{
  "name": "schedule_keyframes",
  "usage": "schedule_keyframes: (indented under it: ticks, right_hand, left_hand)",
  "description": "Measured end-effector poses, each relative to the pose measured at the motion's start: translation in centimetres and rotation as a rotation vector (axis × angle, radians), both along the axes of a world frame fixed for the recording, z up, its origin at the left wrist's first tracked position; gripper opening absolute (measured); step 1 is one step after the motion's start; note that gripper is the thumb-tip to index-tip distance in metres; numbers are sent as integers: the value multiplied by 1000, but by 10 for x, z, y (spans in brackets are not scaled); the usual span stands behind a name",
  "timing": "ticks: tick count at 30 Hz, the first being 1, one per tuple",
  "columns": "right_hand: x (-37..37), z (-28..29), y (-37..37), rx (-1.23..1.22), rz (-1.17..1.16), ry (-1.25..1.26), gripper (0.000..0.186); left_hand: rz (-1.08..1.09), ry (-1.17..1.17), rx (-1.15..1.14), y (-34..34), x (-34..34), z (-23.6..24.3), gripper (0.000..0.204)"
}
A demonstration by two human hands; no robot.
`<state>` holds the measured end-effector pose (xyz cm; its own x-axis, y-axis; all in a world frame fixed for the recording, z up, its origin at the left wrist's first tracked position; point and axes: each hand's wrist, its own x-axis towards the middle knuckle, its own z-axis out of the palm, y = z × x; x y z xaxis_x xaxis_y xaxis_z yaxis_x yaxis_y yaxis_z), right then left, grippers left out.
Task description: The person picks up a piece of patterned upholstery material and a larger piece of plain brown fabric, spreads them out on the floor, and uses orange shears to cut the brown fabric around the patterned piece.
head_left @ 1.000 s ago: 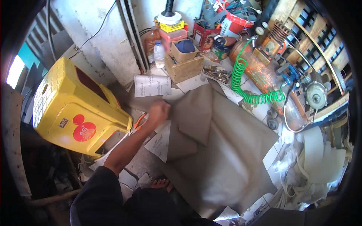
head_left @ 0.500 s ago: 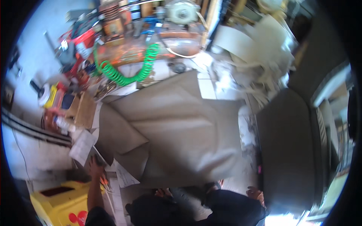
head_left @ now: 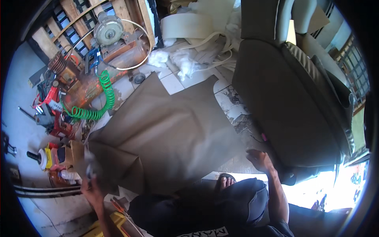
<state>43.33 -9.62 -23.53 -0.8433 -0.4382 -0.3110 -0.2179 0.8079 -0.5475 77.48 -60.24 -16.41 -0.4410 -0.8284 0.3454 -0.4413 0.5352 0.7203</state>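
Note:
A large brown-grey sheet of leather-like material (head_left: pixel 169 134) lies spread over the tiled floor in front of me, with creases and a folded flap at its left. My left hand (head_left: pixel 93 193) is at the sheet's near left corner, its fingers closed round a blurred greyish thing (head_left: pixel 91 168) whose kind I cannot make out. Beyond the sheet's near right edge, my right hand (head_left: pixel 260 160) hovers with loosely bent fingers; nothing shows in it. A white paper piece (head_left: pixel 127 193) pokes out by the sheet's near left edge, close to an orange-handled object (head_left: pixel 117 204).
A dark upholstered seat (head_left: pixel 288 102) stands at the right. Far left are a rusty compressor (head_left: pixel 89 89), a green coiled hose (head_left: pixel 92 114) and a cardboard box (head_left: pixel 75 154). White stuffing (head_left: pixel 185 65) and strips lie at the back. My sandalled foot (head_left: pixel 227 181) is near the sheet.
The view has turned right, bringing the seat further in. My right hand has risen from beside my knee toward the sheet's right edge. My left hand now grips the blurred greyish thing.

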Motion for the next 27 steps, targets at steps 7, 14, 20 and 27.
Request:
schedule_keyframes:
  ticks: [7, 14, 20, 27]
  right_hand:
    - [-36, -21, -107, -540, 52, -471, 66]
    - [-43, -123, -93, -1106, -469, -889, 83]
    - [-24, -153, -42, -778, -466, -816, 74]
    - [-2, -135, -73, -366, 262, -787, 28]
  left_hand:
    - [-367, 561, 409, 94, -152, -6, 9]
    - [-878, -695, 961, 150, -175, -172, 67]
    - [-558, -538, 741, 163, -243, -222, 58]
    - [-553, -619, 371, 179, -402, -271, 56]
